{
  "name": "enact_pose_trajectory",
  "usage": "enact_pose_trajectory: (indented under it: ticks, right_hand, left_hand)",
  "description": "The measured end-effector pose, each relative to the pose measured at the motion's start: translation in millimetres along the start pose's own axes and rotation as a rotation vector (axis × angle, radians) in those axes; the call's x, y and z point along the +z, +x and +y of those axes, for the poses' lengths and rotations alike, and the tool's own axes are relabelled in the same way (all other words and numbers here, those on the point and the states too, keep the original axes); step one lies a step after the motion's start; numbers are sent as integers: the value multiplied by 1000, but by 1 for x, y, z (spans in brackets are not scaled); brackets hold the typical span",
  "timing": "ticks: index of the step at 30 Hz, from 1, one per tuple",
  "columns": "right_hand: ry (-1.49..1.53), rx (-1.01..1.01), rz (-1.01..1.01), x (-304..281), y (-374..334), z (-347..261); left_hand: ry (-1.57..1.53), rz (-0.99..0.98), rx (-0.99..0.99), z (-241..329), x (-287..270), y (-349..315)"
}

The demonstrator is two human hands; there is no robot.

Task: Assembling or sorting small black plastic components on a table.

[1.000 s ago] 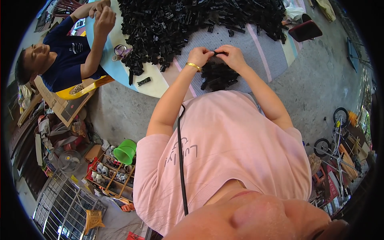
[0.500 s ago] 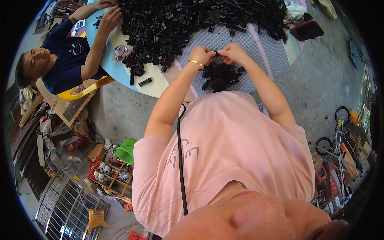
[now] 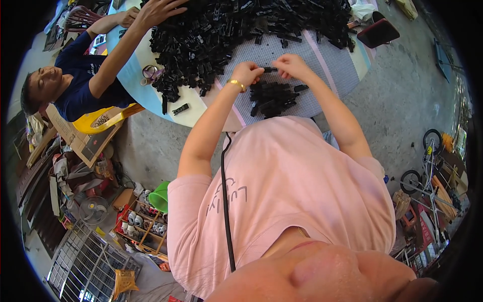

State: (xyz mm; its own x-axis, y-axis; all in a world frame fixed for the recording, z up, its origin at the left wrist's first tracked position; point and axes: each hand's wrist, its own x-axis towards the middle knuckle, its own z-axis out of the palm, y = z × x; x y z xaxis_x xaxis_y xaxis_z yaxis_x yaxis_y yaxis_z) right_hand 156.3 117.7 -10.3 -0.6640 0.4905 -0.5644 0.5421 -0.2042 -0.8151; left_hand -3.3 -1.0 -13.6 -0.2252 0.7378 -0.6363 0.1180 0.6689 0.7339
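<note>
My left hand (image 3: 247, 74) pinches one end of a small, narrow black plastic piece (image 3: 270, 70) above the table. At the piece's other end are the closed fingertips of my right hand (image 3: 293, 67), slightly smeared by motion. Just below both hands, near the table edge at my body, lies a small heap of similar black pieces (image 3: 272, 97). One more piece (image 3: 301, 88) rests at its right side. A far larger pile of black pieces (image 3: 216, 40) spreads over the back and left of the table. A single piece (image 3: 180, 108) lies apart at the left edge.
The round table (image 3: 342, 75) has a striped, patterned top. Tape rolls (image 3: 149, 73) sit by the big pile. A dark red phone-like slab (image 3: 378, 33) stands out at the right edge. On the left, a co-worker in a dark shirt (image 3: 83, 75) reaches into the pile.
My hands have drawn slightly apart, and more of the black piece shows between them. The co-worker's nearer arm has stretched farther over the big pile, with fingers spread.
</note>
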Motion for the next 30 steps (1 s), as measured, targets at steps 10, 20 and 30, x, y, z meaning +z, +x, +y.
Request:
enact_pose_trajectory:
  ticks: [10, 20, 30]
  right_hand:
    - [-936, -801, 678, -48, 33, 4]
    - [-768, -616, 506, 16, 7, 5]
    - [-514, -532, 440, -9, -18, 4]
  left_hand:
    - [762, -188, 578, 25, 12, -50]
    - [489, 431, 303, 29, 19, 5]
    - [428, 318, 702, 17, 27, 9]
